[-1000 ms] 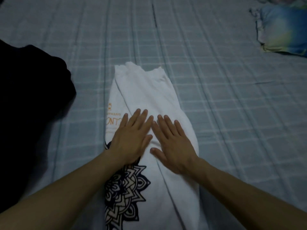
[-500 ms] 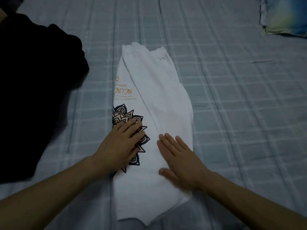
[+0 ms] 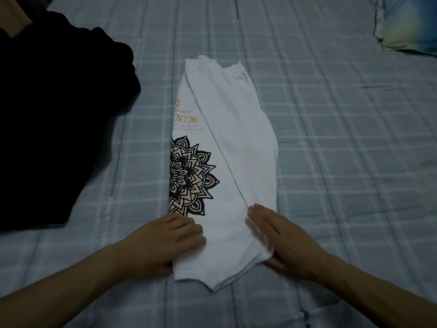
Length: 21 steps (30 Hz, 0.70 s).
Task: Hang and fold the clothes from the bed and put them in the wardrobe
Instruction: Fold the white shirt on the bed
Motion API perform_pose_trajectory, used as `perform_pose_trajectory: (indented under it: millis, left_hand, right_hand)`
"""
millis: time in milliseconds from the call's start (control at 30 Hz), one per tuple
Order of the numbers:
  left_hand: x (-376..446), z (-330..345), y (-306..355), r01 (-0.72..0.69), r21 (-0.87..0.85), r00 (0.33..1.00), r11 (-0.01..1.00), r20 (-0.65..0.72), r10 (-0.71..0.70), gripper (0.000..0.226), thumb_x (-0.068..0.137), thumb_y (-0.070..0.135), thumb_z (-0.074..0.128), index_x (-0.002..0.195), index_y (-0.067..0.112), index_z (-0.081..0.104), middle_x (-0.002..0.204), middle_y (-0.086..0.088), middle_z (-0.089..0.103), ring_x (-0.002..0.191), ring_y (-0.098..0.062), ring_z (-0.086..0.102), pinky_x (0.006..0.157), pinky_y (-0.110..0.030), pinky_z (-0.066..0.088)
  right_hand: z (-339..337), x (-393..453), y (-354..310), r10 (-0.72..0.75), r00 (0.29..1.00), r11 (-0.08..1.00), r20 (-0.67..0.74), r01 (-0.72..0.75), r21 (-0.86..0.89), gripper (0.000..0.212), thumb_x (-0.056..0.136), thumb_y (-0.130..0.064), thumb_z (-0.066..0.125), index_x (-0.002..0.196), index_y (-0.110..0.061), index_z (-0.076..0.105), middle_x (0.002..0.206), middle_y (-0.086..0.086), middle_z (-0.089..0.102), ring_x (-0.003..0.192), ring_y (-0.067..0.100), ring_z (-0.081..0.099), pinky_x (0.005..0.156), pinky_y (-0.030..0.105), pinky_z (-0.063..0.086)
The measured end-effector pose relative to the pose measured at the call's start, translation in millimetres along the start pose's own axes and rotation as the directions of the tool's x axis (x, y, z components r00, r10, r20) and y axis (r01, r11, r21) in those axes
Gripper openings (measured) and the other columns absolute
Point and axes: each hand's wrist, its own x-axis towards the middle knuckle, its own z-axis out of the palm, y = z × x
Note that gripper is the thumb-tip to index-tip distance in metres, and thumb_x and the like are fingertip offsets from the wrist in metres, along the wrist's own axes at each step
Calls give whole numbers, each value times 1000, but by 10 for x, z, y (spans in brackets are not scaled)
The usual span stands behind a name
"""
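Head view, setting: A bed (image 3: pixel 331 162) covered by a pale blue checked sheet is seen from above, filling nearly the whole picture.

Head view, shirt: A white T-shirt (image 3: pixel 236 138) is laid lengthwise in the middle of the sheet, folded into a long narrow strip. A dark mandala print and orange lettering are shown along its left side. A diagonal fold line is seen running from the far end down to the near right.

Head view, edges: The far end of the strip is seen as uneven and ruffled. The near end is drawn to a blunt point between the two forearms.

Head view, open room: Bare sheet is left on the right of the strip. A black garment (image 3: pixel 59 114) is spread well apart on the left. A blue and yellow pillow (image 3: pixel 406 27) is placed at the far right corner.

Head view, left hand: The left hand (image 3: pixel 163 242) is laid flat on the strip's near left edge, fingers straight and together, nothing clasped.

Head view, right hand: The right hand (image 3: pixel 283 237) is pressed flat along the near right edge, fingers straight and together, with its thumb tucked under the cloth.
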Motion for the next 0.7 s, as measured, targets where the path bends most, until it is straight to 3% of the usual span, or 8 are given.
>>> perform_pose_trajectory:
  millis: [100, 167, 233, 333, 433, 500, 633, 700]
  left_hand:
    - [-24, 34, 38, 39, 9, 980, 999, -193, -36, 22, 79, 14, 63, 100, 16, 63, 105, -2, 63, 90, -24, 60, 80, -37, 47]
    - [-28, 61, 23, 90, -39, 964, 995, -248, -97, 20, 74, 14, 64, 93, 17, 64, 97, 0, 63, 86, -23, 58, 76, -36, 46]
    - [-11, -13, 13, 135, -216, 936, 967, -291, -196, 16, 80, 18, 60, 95, 19, 65, 93, 4, 61, 83, -18, 56, 73, -33, 45]
    - [55, -237, -61, 190, -525, 857, 829, -324, -402, 13, 88, 23, 56, 97, 22, 65, 92, 11, 62, 81, -9, 58, 70, -32, 49]
    - [173, -540, -259, 204, -737, 732, 645, -323, -600, 12, 87, 30, 60, 96, 25, 66, 89, 12, 67, 80, -7, 64, 69, -30, 52]
    - [265, -765, -448, 196, -807, 647, 558, -321, -692, 14, 84, 38, 61, 93, 29, 67, 86, 9, 69, 77, -9, 65, 66, -25, 51]
    - [459, -1099, -895, 146, -884, 535, 444, -307, -787, 19, 84, 44, 66, 89, 26, 70, 81, -1, 69, 73, -22, 63, 63, -35, 50]
    - [591, -1237, -1149, 104, -900, 499, 424, -321, -805, 8, 87, 32, 68, 82, 25, 69, 74, 3, 67, 65, -11, 58, 58, -26, 45]
  right_hand:
    - [67, -39, 46, 31, 996, 999, -79, -28, 36, 68, 91, -40, 63, 145, -4, 43, 154, 10, 38, 144, 22, 34, 114, 37, 36]
    - [80, -33, 53, 51, 992, 998, -114, -46, 50, 56, 92, -35, 60, 138, -5, 52, 148, 10, 46, 137, 24, 44, 109, 38, 41]
    - [18, 16, 61, 104, 985, 991, -135, -91, 102, 44, 92, -32, 57, 130, -9, 60, 140, 8, 55, 126, 22, 54, 101, 35, 46]
    - [-201, 202, 74, 247, 961, 921, -124, -193, 339, 34, 90, -23, 57, 123, -17, 63, 123, 0, 61, 111, 12, 61, 92, 24, 48]
    - [-507, 508, 116, 464, 871, 766, -162, -302, 567, 29, 86, -28, 55, 113, -27, 66, 103, -13, 68, 94, 6, 65, 82, 24, 52]
    - [-704, 745, 208, 564, 807, 683, -175, -337, 648, 28, 84, -33, 55, 109, -29, 67, 96, -13, 70, 83, 13, 67, 72, 26, 52]
    - [-1079, 1272, 482, 656, 730, 600, -195, -347, 721, 15, 89, -17, 67, 103, -23, 71, 102, -12, 72, 92, 8, 68, 75, 23, 53]
    - [-1248, 1543, 619, 678, 707, 574, -203, -336, 747, 15, 89, -10, 68, 99, -20, 72, 100, -11, 72, 90, 6, 68, 73, 22, 53]
